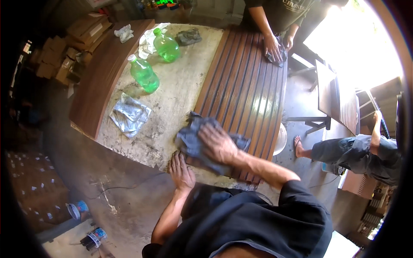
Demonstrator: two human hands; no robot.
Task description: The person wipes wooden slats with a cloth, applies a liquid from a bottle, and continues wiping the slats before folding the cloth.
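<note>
A brown slatted wood panel (234,64) with dark grooves lies on a worn, pale tabletop (183,81). Over its near left part, my right hand (218,144) presses a crumpled grey cloth (191,133), palm down and slightly blurred. The cloth bunches around the fingers and overhangs the panel's left side. My left hand (181,171) rests at the near edge beside the panel's corner, fingers stretched out and holding nothing. At the far end, another person's hand (272,46) presses a dark cloth (275,56) onto the same panel.
Two plastic bottles of green liquid (145,75) (166,46) stand left of the panel. Near them lie a crumpled silvery sheet (130,115), a dark rag (189,37) and a plain brown board (109,69). A person in shorts (357,155) stands at the right, near another worktable (329,90).
</note>
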